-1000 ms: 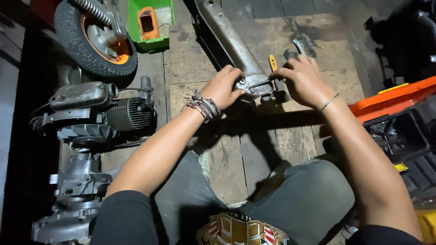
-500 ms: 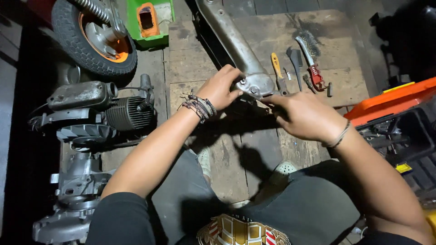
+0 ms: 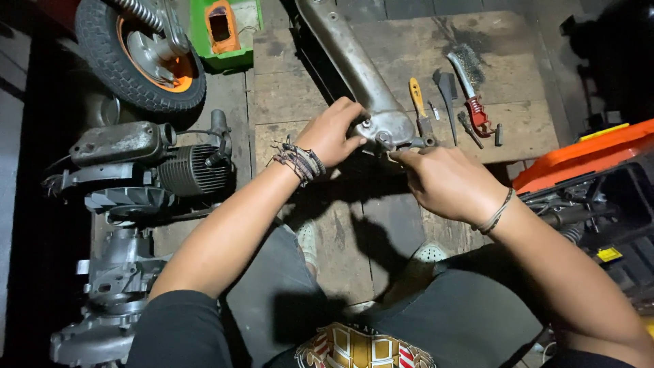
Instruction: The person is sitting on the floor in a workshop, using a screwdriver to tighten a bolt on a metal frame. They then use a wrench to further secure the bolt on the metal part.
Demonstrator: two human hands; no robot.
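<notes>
A long grey metal casing (image 3: 354,65) lies on the wooden floor, running from the top centre down to its rounded near end. My left hand (image 3: 334,133), with woven bracelets at the wrist, grips that near end from the left. My right hand (image 3: 446,184) is closed just in front of the same end, fingers pinched on a small metal part (image 3: 394,151) there; what that part is I cannot make out. A yellow-handled tool (image 3: 417,99) lies right beside the casing.
A red-handled wire brush (image 3: 470,92), dark small tools (image 3: 447,92) and a bit lie on the planks at right. An engine block (image 3: 143,174) and a wheel (image 3: 139,58) sit at left, a green box (image 3: 221,31) at top, an orange-edged crate (image 3: 586,160) at right.
My right hand has drawn back from the tools area toward me and now pinches at the casing's near end. The left hand keeps its grip on the casing.
</notes>
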